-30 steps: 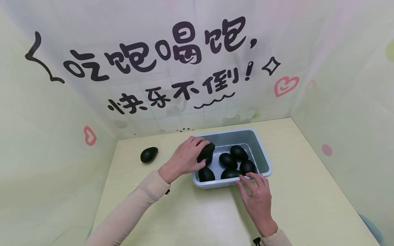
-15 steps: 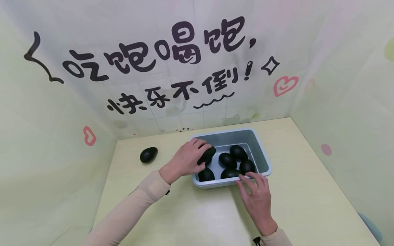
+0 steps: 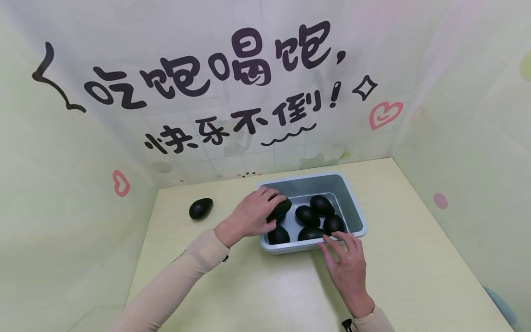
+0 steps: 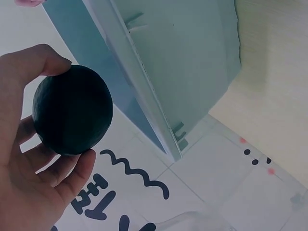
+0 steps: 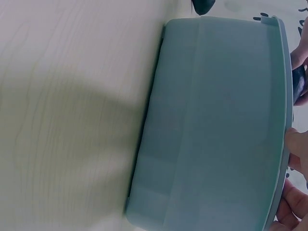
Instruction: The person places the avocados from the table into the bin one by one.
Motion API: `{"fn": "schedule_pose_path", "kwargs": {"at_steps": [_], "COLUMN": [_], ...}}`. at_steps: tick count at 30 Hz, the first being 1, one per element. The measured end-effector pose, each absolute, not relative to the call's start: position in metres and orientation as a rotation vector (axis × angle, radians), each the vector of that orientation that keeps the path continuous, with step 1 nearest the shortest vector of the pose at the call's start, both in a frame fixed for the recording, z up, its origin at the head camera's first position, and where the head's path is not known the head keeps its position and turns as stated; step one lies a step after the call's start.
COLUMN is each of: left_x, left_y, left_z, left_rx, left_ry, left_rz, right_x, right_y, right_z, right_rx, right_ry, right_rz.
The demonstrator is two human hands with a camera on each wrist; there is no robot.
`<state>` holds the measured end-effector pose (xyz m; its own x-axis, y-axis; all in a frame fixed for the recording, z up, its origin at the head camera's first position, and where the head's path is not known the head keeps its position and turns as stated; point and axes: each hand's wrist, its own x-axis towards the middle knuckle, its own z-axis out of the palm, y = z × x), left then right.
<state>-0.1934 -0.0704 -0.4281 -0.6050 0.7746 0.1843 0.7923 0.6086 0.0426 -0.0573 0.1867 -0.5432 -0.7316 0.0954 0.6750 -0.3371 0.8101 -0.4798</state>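
Observation:
My left hand [image 3: 250, 213] grips a dark avocado [image 4: 73, 109] between thumb and fingers, at the left end of a grey-blue plastic bin [image 3: 352, 198]. In the left wrist view the avocado is round and nearly black, just beside the bin's rim. Several more avocados lie in the bin, among them one [image 3: 308, 216] near the middle and one [image 3: 278, 235] in the front left corner. My right hand [image 3: 347, 272] pinches the bin's front rim, thumb outside and fingertips over the edge. The right wrist view shows the bin's front wall [image 5: 226, 120] beside that hand.
A single avocado [image 3: 201, 209] lies on the pale wooden table [image 3: 265, 295], left of the bin. Behind the table hangs a light sheet [image 3: 265, 161] with large black lettering, and similar sheets close off both sides.
The left hand has shifted very slightly to the right and down with the avocado in its grip. The right hand stays on the front rim.

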Motion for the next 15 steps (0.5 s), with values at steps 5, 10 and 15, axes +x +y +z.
{"fn": "schedule_pose_path", "kwargs": {"at_steps": [5, 10, 15], "left_x": [-0.1939, -0.1944, -0.1961], "left_y": [-0.0690, -0.0689, -0.0692], "left_z": [-0.4273, -0.4262, -0.4271], "left_rx": [-1.336, -1.351, -1.375], "left_ry": [-2.682, -2.669, -2.679], "left_rz": [-0.184, -0.170, -0.138], "right_x": [-0.0578, -0.0577, -0.0577], "right_y": [0.1857, 0.1853, 0.1856], "right_z": [-0.5433, -0.5432, -0.5422], "right_rx": [0.179, 0.186, 0.176], "right_ry": [-2.256, -2.250, -2.265], "right_rz": [0.777, 0.776, 0.780]}}
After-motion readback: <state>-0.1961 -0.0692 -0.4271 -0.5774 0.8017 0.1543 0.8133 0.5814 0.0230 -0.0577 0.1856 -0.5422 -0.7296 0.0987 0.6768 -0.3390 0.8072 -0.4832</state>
